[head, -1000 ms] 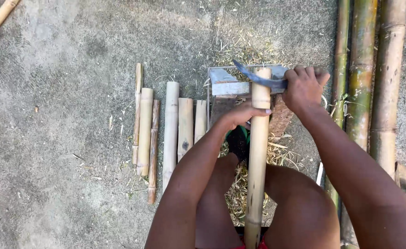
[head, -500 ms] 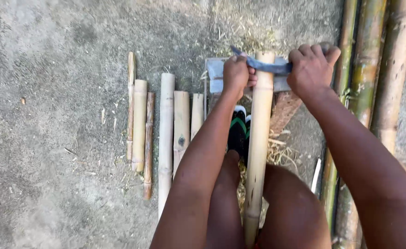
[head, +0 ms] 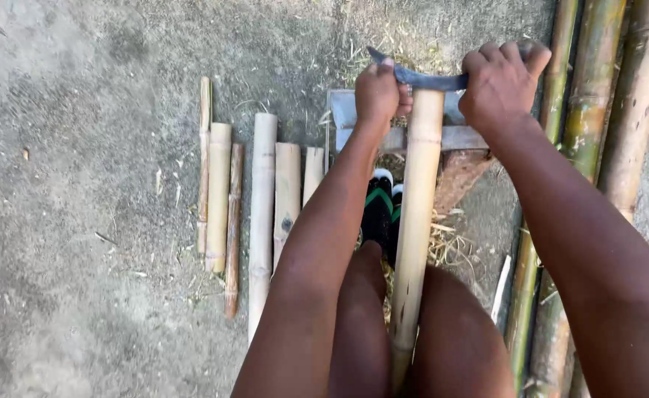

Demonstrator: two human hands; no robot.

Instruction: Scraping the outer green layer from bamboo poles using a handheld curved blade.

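Bright outdoor daylight, sun from the upper right of the frame, dark shade across the top edge and lower left ground [head: 67, 295], sheen on the forearms, sharp focus, no blur

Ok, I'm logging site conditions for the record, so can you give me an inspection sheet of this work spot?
Surface: rough grey concrete ground, with dry straw and shavings by the feet.
Job's things: a bamboo pole stands between the knees; a dark curved blade lies across its top end.
Clutter: cut bamboo pieces laid side by side on the left; a grey block behind the pole.
Grippers: left hand presses the blade's tip end; right hand grips the other end.
Cables: nothing seen.
Surroundings: long bamboo poles lie along the right edge; black shoes with green stripes.
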